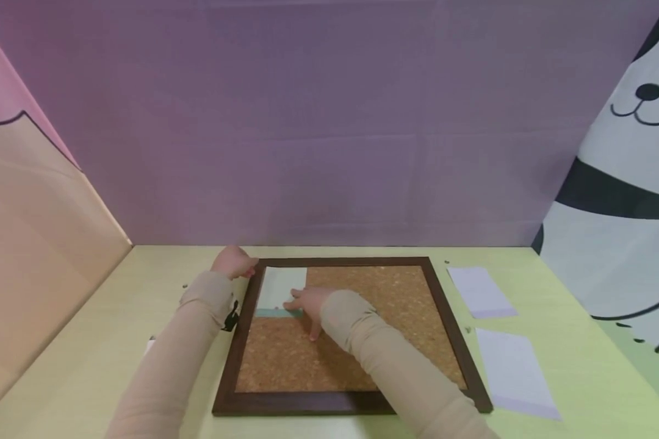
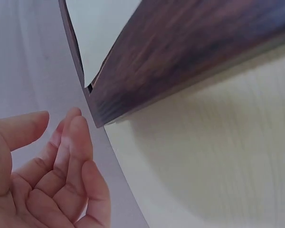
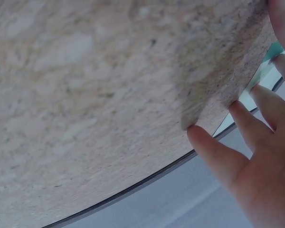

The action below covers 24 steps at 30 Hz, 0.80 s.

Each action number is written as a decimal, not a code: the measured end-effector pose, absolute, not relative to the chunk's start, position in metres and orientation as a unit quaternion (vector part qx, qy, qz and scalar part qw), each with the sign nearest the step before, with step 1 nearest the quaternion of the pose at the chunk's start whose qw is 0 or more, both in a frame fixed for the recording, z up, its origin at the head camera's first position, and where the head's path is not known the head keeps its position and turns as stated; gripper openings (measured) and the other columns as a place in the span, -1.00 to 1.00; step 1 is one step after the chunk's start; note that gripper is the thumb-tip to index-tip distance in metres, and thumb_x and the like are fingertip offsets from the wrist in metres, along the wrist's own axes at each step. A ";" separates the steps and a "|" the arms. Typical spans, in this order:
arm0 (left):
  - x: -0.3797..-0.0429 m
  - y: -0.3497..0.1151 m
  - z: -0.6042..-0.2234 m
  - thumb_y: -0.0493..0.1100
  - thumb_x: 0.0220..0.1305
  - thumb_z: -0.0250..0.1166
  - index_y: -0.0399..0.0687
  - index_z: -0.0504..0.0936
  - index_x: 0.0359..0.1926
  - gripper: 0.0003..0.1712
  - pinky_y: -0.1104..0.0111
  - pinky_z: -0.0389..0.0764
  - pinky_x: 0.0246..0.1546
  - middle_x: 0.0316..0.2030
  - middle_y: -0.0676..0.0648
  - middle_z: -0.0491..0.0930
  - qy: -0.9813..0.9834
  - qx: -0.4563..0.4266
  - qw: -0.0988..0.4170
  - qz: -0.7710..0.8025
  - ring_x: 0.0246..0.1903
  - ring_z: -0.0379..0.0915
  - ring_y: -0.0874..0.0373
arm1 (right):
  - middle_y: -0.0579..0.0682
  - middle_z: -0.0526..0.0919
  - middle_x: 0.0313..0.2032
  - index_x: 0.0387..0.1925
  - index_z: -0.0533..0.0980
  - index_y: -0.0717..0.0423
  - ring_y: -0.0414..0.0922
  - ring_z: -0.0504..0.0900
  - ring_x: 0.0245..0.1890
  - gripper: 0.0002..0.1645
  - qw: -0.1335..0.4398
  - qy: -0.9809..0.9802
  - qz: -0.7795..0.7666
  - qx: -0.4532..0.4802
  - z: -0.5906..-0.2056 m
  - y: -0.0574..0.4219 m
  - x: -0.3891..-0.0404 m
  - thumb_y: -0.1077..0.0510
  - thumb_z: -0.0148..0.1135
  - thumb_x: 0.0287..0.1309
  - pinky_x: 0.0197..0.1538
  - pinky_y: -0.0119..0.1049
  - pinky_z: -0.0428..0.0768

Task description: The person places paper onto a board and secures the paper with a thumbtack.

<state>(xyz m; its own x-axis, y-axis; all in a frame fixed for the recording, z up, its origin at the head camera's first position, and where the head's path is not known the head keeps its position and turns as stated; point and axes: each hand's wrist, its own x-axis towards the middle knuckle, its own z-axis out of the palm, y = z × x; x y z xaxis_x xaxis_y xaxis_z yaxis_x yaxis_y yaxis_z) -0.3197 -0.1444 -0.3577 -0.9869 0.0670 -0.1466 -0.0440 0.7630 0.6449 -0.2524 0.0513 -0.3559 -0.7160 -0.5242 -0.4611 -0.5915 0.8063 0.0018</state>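
A cork board (image 1: 285, 360) with a dark brown wooden frame (image 1: 307, 403) lies on the table. Inside its far left corner sits a pale sheet of paper (image 1: 282, 283) with a green strip along its near edge. My right hand (image 1: 309, 303) spreads its fingers over the sheet's near right corner and the bare cork; in the right wrist view its fingertips (image 3: 195, 133) touch the surface. At the frame's far left corner is my left hand (image 1: 235, 263). The left wrist view shows that hand (image 2: 57, 173) with loosely bent fingers and nothing held, just beside the corner.
Two pale lilac sheets, one farther back (image 1: 482, 292) and one nearer (image 1: 518, 369), lie right of the board. A small black item (image 1: 230, 321) is by the left frame edge. Several tiny objects dot the table (image 1: 198, 390). A purple cloth (image 1: 329, 134) hangs behind.
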 end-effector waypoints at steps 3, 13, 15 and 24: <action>-0.319 -0.143 -0.359 -0.12 0.31 0.09 -0.37 0.62 -0.29 -0.65 0.13 0.58 -0.12 -0.43 -0.17 0.69 0.936 0.009 0.083 0.342 -0.40 0.63 0.04 | -0.06 0.03 0.47 0.40 0.17 -0.20 -0.04 0.09 0.44 0.02 0.224 0.923 0.075 -0.304 -0.356 0.052 -0.253 0.05 0.48 -0.09 0.43 -0.28 0.13; -0.319 -0.142 -0.366 -0.13 0.29 0.12 -0.38 0.63 -0.32 -0.66 0.20 0.59 -0.20 -0.49 -0.15 0.69 0.932 0.021 0.080 0.352 -0.51 0.58 0.16 | -0.07 0.07 0.46 0.39 0.19 -0.23 -0.07 0.12 0.43 0.02 0.210 0.925 0.083 -0.306 -0.356 0.051 -0.252 0.03 0.49 -0.11 0.41 -0.30 0.17; -0.319 -0.143 -0.367 -0.13 0.30 0.11 -0.38 0.63 -0.32 -0.66 0.18 0.59 -0.18 -0.48 -0.16 0.70 0.931 0.019 0.080 0.354 -0.50 0.59 0.15 | -0.06 0.07 0.46 0.39 0.19 -0.21 -0.07 0.12 0.43 0.03 0.209 0.925 0.082 -0.307 -0.356 0.051 -0.252 0.03 0.49 -0.11 0.42 -0.30 0.16; -0.317 -0.149 -0.372 -0.10 0.32 0.11 -0.35 0.64 -0.31 -0.65 0.16 0.58 -0.21 -0.44 -0.16 0.69 0.935 0.006 0.077 0.345 -0.45 0.58 0.12 | -0.10 0.03 0.46 0.40 0.16 -0.24 -0.09 0.08 0.44 0.03 0.217 0.926 0.077 -0.299 -0.354 0.052 -0.250 0.03 0.47 -0.09 0.42 -0.29 0.16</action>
